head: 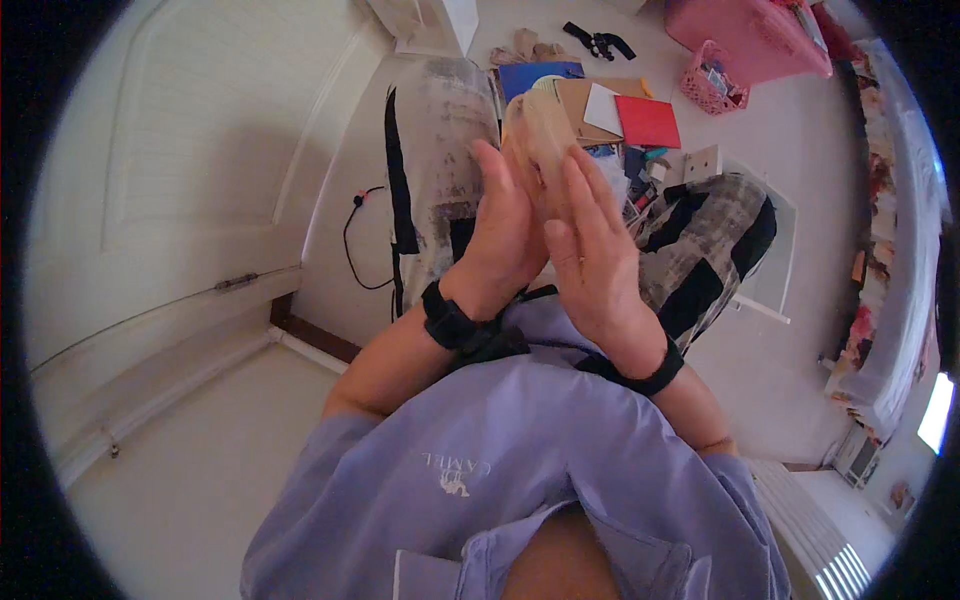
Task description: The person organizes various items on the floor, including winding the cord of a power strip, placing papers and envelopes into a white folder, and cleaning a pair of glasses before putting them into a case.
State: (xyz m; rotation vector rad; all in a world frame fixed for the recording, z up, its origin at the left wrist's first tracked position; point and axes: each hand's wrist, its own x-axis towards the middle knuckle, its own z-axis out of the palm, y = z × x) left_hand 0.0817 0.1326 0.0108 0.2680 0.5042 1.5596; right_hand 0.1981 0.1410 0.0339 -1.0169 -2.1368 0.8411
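Note:
Between my two raised hands is a pale, translucent, yellowish object; its exact kind cannot be told. My left hand presses on one side of it, thumb pointing up and away from the other fingers. On the other side my right hand lies with extended fingers along it. The palms face each other, and they hide the object's lower part. Each wrist wears a black strap. Beyond the hands, a red card, a white paper, a brown cardboard sheet and a blue folder lie on the floor.
My legs, in patterned trousers, flank the items. A pink basket stands by a larger pink container at the upper right. A black cable lies at left near a white door. A bed with a draped cover is at the right.

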